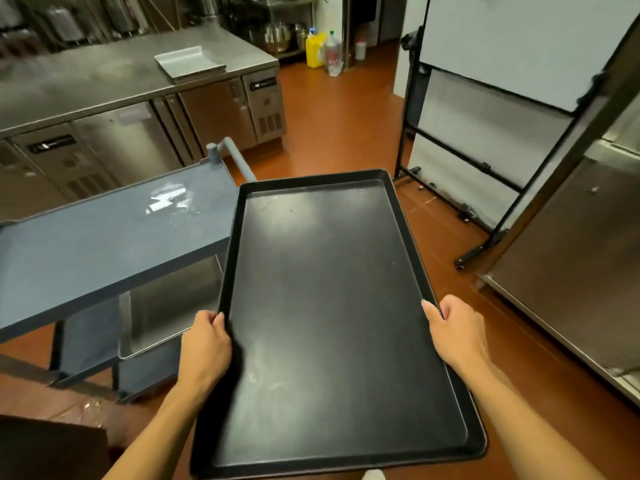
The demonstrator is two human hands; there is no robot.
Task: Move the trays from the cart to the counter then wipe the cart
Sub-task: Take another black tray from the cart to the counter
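I am holding the black tray (pixel 332 306) level in the air, over the red-brown floor (pixel 339 126) and just to the right of the cart (pixel 104 244); my left hand (pixel 204 348) is gripping its left rim, thumb on top, fingers curled under the edge and out of sight; my right hand (pixel 457 334) is gripping the right rim in the same way, thumb lying along the lip. The tray's far left corner is overlapping the cart's top shelf in view; whether they are touching I cannot tell. The top shelf is showing a wet, shiny patch (pixel 169 202); a metal tray (pixel 156 317) is sitting on the cart's lower shelf. Another metal tray (pixel 190 64) is lying on the steel counter (pixel 86 84) beyond the cart.
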